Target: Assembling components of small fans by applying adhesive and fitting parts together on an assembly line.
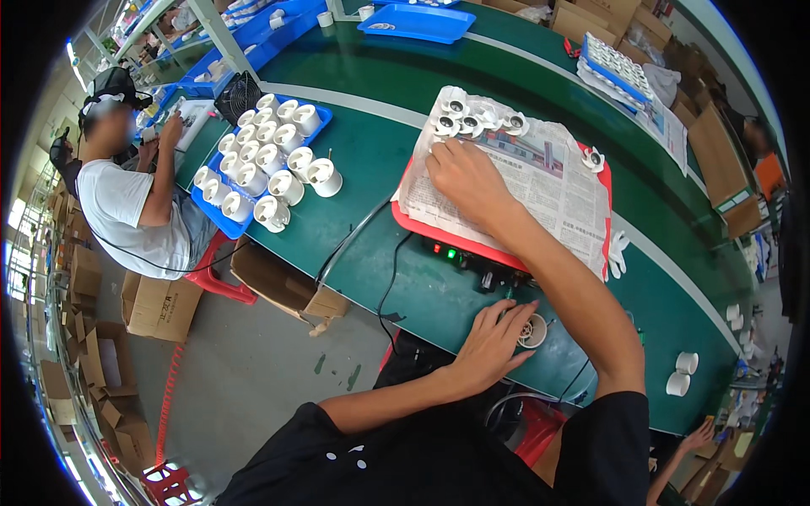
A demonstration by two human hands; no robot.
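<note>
White impellers [471, 126] are lying on the newspaper [561, 198], just beyond the right hand [462, 175], the nearer one; its fingertips are hiding, so I cannot tell its grip. The left hand [489, 344], fingers spread, is touching a white cup [542, 325] containing small parts. A blue tray [223, 222] is carrying white housings [251, 179].

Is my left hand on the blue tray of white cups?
No, the left hand is at a separate white cup near the green table's front edge, apart from the blue tray.
</note>
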